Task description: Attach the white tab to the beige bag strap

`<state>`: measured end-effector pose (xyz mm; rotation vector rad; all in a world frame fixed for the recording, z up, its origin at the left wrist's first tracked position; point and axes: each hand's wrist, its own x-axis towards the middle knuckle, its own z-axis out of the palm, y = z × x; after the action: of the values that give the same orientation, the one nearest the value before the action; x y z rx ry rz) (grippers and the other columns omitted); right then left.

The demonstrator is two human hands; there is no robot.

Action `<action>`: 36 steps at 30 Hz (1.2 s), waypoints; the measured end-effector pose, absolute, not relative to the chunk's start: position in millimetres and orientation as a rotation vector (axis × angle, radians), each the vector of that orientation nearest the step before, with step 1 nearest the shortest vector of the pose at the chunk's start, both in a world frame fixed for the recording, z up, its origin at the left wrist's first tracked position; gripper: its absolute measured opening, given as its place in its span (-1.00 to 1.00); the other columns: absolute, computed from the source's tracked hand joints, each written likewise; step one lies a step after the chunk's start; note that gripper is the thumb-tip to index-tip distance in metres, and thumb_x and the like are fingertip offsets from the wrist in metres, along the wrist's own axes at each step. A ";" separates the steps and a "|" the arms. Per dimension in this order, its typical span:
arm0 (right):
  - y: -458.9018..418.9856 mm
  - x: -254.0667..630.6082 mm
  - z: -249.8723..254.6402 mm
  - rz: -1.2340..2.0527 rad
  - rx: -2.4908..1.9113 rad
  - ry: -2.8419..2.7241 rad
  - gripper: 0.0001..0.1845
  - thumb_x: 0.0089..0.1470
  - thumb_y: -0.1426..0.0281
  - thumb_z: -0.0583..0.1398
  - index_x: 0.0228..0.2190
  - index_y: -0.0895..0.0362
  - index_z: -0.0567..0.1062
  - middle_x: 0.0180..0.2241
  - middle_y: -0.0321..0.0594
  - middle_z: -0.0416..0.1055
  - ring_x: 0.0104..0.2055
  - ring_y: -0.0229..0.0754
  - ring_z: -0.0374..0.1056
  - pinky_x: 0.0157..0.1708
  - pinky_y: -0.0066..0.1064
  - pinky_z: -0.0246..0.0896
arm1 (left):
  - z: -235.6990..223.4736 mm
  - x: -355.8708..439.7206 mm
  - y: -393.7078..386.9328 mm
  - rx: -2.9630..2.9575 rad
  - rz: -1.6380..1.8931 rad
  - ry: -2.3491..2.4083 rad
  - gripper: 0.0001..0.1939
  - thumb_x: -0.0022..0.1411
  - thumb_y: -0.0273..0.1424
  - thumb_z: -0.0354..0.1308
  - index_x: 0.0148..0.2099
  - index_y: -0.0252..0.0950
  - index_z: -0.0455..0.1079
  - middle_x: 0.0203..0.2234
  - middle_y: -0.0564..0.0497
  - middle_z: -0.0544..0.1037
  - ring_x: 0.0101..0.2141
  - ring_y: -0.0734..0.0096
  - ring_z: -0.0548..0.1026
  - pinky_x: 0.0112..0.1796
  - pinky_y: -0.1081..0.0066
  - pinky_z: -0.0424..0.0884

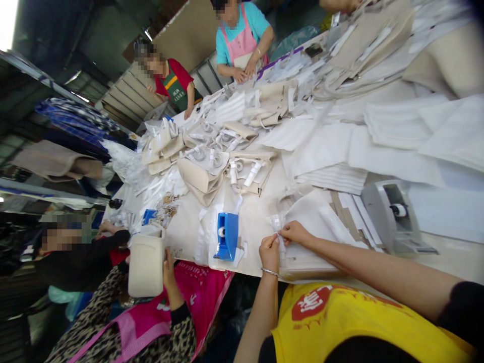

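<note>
My left hand [269,250] and my right hand [295,232] meet at the near table edge, both pinched on a small clear strip of tape or plastic [279,237]. The strip lies against a cream bag [302,262] that rests flat under my hands. A silver bracelet circles my left wrist. A blue tape dispenser [226,236] stands just left of my left hand. A grey tape dispenser [395,214] sits to the right of my right forearm.
Cream bags [204,174], white sheets [378,151] and wrapping cover the long table. A person in a pink apron beside me on the left holds a cream bag [146,264]. Two more people work at the far end, another sits at the left.
</note>
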<state>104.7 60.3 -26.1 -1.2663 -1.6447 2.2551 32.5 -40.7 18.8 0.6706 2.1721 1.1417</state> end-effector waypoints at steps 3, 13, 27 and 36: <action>58.3 103.9 -22.5 2.241 -1.253 -1.634 -0.74 -0.23 0.30 0.13 -0.76 0.20 0.28 -0.79 -0.32 0.30 -0.69 -0.28 0.29 -0.69 -0.56 0.18 | 11.8 25.3 -39.4 0.351 1.233 2.117 -0.71 -0.12 -0.36 0.10 -0.28 -0.36 0.38 -0.38 -0.07 0.46 -0.36 0.45 0.37 -0.32 0.42 0.29; 58.3 109.1 -16.0 2.317 -1.198 -1.505 -0.76 -0.25 0.32 0.14 -0.74 0.22 0.30 -0.78 -0.34 0.30 -0.70 -0.31 0.28 -0.66 -0.55 0.20 | -3.2 16.3 -35.7 0.121 1.249 1.617 -0.53 -0.27 -0.22 0.22 -0.29 -0.43 0.37 -0.62 0.01 0.41 -0.62 0.58 0.28 -0.63 0.54 0.04; 62.4 108.6 -2.6 2.183 -1.357 -1.570 -0.83 -0.25 0.45 0.08 -0.76 0.22 0.33 -0.79 -0.31 0.29 -0.68 -0.27 0.29 -0.64 -0.50 0.23 | 1.8 7.0 -22.6 0.258 1.053 1.488 -0.65 -0.21 -0.17 0.16 -0.52 -0.38 0.26 -0.81 0.19 0.17 -0.77 0.74 0.01 -0.73 0.58 -0.21; 66.5 127.1 24.1 2.157 -1.492 -1.547 -0.84 -0.19 0.45 0.09 -0.68 0.26 0.37 -0.74 -0.23 0.32 -0.69 -0.28 0.27 -0.69 -0.49 0.22 | -7.2 10.7 -20.0 0.200 1.118 1.584 -0.60 -0.29 -0.21 0.20 -0.69 -0.31 0.02 -0.89 0.27 -0.03 -0.81 0.74 -0.08 -0.74 0.56 -0.21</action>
<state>127.1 66.5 24.1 -1.4920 -1.5471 2.1575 10.7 -20.0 -7.2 0.2005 1.5837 1.1179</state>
